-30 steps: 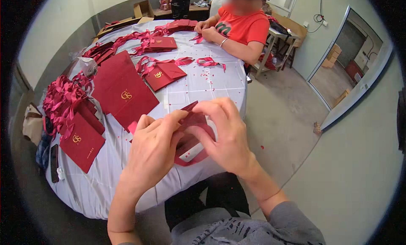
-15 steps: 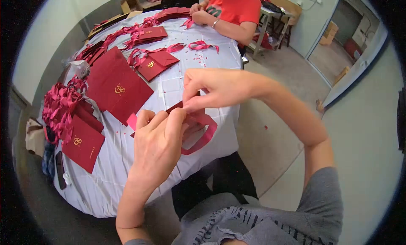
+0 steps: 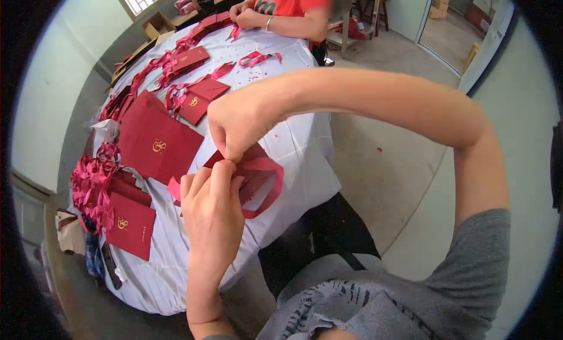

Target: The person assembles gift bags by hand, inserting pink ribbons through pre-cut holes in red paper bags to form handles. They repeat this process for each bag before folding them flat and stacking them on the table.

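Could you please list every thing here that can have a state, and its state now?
left hand, closed on the small red bag from below
right hand, pinching the bag's top edge
ribbon handle, forming a loop at the bag
large red bag, lying flat on the table
ribbon pile, loose and heaped
co-worker's hands, together on the table

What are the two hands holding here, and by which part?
Both hold one small dark red paper bag with a pink ribbon handle. The left hand grips its near side; the right hand pinches its top edge from above.
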{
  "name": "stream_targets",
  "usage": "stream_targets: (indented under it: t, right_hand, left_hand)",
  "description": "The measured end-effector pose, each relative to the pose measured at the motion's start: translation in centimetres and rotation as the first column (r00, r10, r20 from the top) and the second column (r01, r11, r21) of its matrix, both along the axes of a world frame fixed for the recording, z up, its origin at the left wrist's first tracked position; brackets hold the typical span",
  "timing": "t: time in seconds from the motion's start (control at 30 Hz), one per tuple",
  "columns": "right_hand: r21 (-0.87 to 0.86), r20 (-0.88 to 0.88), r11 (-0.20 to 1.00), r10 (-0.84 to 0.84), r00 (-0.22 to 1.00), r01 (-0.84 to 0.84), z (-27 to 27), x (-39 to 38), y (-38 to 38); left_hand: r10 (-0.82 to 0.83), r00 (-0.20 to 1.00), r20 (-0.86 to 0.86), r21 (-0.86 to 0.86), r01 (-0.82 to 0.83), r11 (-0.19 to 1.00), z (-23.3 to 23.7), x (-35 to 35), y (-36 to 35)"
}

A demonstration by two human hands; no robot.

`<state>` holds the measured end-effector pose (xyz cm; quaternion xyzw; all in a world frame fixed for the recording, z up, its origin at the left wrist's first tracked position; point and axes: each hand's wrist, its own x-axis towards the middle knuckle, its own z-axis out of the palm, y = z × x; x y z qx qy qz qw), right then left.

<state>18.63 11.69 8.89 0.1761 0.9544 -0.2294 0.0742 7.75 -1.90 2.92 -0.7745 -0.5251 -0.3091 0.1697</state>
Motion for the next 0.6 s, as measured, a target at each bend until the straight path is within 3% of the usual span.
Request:
stream_targets:
  t: [0.03, 0.1, 0.17, 0.3, 0.4, 0.43, 0.5, 0.53, 0.6]
  right_hand:
    - [-0.144, -0.126, 0.988, -0.076, 0.989, 0.057, -0.9, 0.5, 0.3]
    - [-0.208, -0.196, 0.971, -0.161, 0.967, 0.119, -2.5, 0.9, 0.1]
    - [-0.401, -0.505, 0.914, -0.277, 0.817, 0.062, -3.2, 1.0, -0.1]
    - [-0.495, -0.605, 0.865, -0.406, 0.685, 0.075, -2.8, 0.7, 1.9]
    - [-0.541, -0.569, 0.807, -0.558, 0.604, 0.237, -2.8, -0.1, 3.5]
    - [-0.538, -0.572, 0.809, -0.557, 0.603, 0.237, -3.1, -0.4, 3.9]
    - [-0.644, -0.606, 0.742, -0.645, 0.466, 0.189, -3.3, -0.6, 5.0]
    - [-0.629, -0.663, 0.763, -0.626, 0.411, 0.149, -3.2, -0.2, 5.1]
    - [-0.752, -0.592, 0.654, -0.726, 0.35, 0.082, -3.7, 0.1, 6.5]
  left_hand:
    - [-0.001, 0.999, 0.041, -0.033, 0.003, 0.999, -0.2, -0.2, 0.0]
    - [-0.003, 0.997, 0.082, -0.062, 0.008, 0.998, -0.3, -0.6, 0.3]
    - [-0.043, 0.994, 0.099, -0.086, 0.052, 0.995, -0.4, -1.0, 0.4]
    - [-0.02, 0.994, 0.109, -0.082, 0.029, 0.996, -0.3, -0.6, 0.5]
    - [0.0, 0.994, 0.112, -0.079, 0.009, 0.997, -0.3, -0.7, 0.5]
    - [0.01, 0.993, 0.114, -0.083, 0.0, 0.997, -0.3, -0.8, 0.5]
    - [0.015, 0.992, 0.124, -0.071, -0.006, 0.997, -0.3, -0.7, 0.6]
    - [0.008, 0.992, 0.123, -0.08, 0.001, 0.997, -0.3, -0.8, 0.6]
    - [0.012, 0.992, 0.124, -0.087, -0.002, 0.996, -0.3, -1.0, 0.5]
